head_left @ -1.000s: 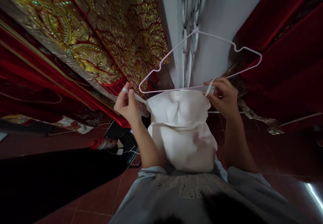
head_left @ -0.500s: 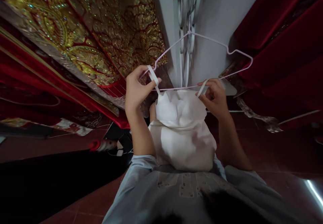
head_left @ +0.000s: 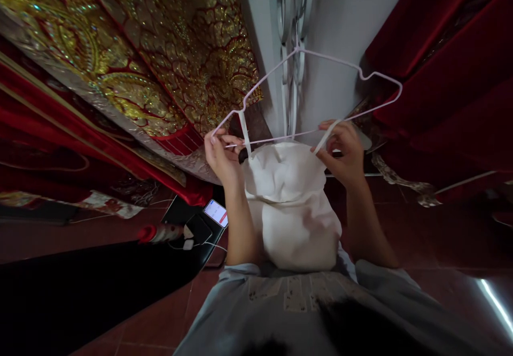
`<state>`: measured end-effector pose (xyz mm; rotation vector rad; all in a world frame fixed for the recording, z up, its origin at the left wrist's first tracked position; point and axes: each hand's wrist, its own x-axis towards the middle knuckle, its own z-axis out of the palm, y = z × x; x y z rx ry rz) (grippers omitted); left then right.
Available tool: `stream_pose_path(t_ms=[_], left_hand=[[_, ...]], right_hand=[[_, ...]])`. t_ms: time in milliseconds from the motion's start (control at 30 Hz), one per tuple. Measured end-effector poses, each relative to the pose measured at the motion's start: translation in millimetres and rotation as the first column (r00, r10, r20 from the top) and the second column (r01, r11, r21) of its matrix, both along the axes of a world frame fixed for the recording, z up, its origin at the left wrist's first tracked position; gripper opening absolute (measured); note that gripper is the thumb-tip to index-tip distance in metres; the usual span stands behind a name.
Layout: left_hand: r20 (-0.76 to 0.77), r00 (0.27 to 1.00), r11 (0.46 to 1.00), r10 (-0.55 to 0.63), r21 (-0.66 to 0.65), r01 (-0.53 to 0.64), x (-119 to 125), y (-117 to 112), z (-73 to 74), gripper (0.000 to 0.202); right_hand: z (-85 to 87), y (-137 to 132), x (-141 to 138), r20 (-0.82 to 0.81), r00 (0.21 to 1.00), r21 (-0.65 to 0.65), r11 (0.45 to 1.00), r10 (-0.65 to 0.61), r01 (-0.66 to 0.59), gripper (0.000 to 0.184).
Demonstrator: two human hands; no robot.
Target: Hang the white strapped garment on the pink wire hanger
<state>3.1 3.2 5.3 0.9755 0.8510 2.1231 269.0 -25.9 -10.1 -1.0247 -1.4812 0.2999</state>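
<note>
A pale pink clothes hanger (head_left: 329, 57) hangs by its hook from the white scrolled metalwork ahead of me. Below it is a white garment (head_left: 298, 227) with thin straps, bunched near my lap. The left strap (head_left: 244, 131) is looped over the hanger, resting at its left notch. My left hand (head_left: 225, 155) is closed around the hanger's left end. In my right hand (head_left: 342, 145), the fingers pinch the right strap (head_left: 325, 134) near the hanger's right lower side. The right notch of the hanger has no strap in it.
Gold-and-red sequined garments (head_left: 192, 40) hang on the left, dark red cloth (head_left: 444, 110) on the right. Down to the left, a black surface holds a lit phone (head_left: 216, 213), a dark case (head_left: 199, 229) and a red-capped bottle (head_left: 160, 233).
My left hand has let go of the left strap, now over the hanger, and moved down to the hanger's left end. My right hand still holds the right strap.
</note>
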Motion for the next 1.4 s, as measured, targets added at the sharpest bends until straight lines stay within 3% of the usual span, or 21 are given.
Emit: stream_pose_path(t_ms=[133,200,300,433,533,600,667,733,767,800,833,900,933,1033,1100,1200,1300,1400], left_hand=[[-0.016,0.997,0.997,0.081,-0.006,-0.081,-7,8,7.1,0.036],[-0.009,0.996,0.996,0.085,-0.025,-0.085,-15,13,13.6,0.033],[0.007,0.999,0.999,0.043,-0.014,-0.043,-24,17,20.0,0.029],[0.015,1.0,0.998,0.0,-0.064,0.001,-27,16,22.8,0.029],[0.022,1.0,0.994,-0.019,-0.103,0.021,-27,15,23.7,0.029],[0.02,0.999,0.995,-0.026,-0.096,0.028,-27,15,23.2,0.03],[0.013,1.0,0.997,-0.026,-0.076,0.027,-25,15,21.0,0.031],[0.012,0.999,0.998,-0.029,-0.054,0.03,-22,14,16.8,0.034],[0.016,0.999,0.998,-0.035,-0.044,0.035,-21,14,14.0,0.036],[0.024,0.999,0.999,-0.039,-0.037,0.04,-19,13,10.8,0.038],[0.039,0.998,0.999,-0.039,-0.034,0.04,-16,12,7.2,0.041],[0.076,0.997,0.999,-0.023,-0.046,0.027,-12,9,-1.0,0.047],[0.09,0.996,0.998,-0.006,-0.059,0.012,-10,7,-5.5,0.051],[0.028,0.997,0.993,0.067,-0.094,-0.065,0,-3,-19.9,0.055],[-0.14,0.985,0.988,0.097,-0.103,-0.111,9,-12,-28.5,0.051],[-0.428,0.903,0.987,0.029,-0.129,-0.092,23,-25,-35.1,0.036],[-0.573,0.819,0.974,0.014,-0.176,-0.14,31,-37,-29.3,0.024],[-0.543,0.839,0.974,0.0,-0.19,-0.123,28,-47,-9.9,0.034]], right_hand=[[2.9,23,39,-0.358,0.903,0.125,0.946,-0.238,0.299,0.045],[10.7,35,59,-0.414,0.87,0.133,0.927,-0.269,0.35,0.048],[31.5,45,72,-0.295,0.931,0.085,0.964,-0.216,0.251,0.051],[62.1,47,65,-0.023,0.996,0.0,0.996,-0.088,0.088,0.044],[70.5,50,61,0.216,0.968,0.042,0.992,-0.128,0.122,0.028],[66.1,49,57,0.216,0.942,0.183,0.959,-0.255,0.217,0.026],[55.8,42,47,0.06,0.919,0.357,0.868,-0.389,0.344,0.025],[42.4,28,31,-0.034,0.924,0.406,0.839,-0.382,0.362,0.023],[35.3,19,20,-0.014,0.944,0.378,0.872,-0.33,0.31,0.021],[28.0,11,9,0.075,0.974,0.28,0.942,-0.213,0.184,0.024],[20.7,3,-3,0.14,0.983,0.203,0.975,-0.122,0.093,0.029],[6.3,-8,-24,0.236,0.968,-0.017,0.997,0.082,-0.08,0.038],[-0.5,-10,-33,0.239,0.963,-0.091,0.99,0.127,-0.108,0.041],[-17.2,-10,-50,0.17,0.981,-0.159,0.985,0.088,-0.061,0.037],[-24.1,-7,-55,0.129,0.991,-0.137,0.99,0.045,-0.027,0.033],[-28.5,-5,-56,0.11,0.992,-0.113,0.993,0.055,-0.042,0.036],[-27.7,-4,-51,0.104,0.993,-0.096,0.994,0.057,-0.047,0.037],[-24.3,-2,-42,0.124,0.991,-0.095,0.995,0.046,-0.034,0.035]])
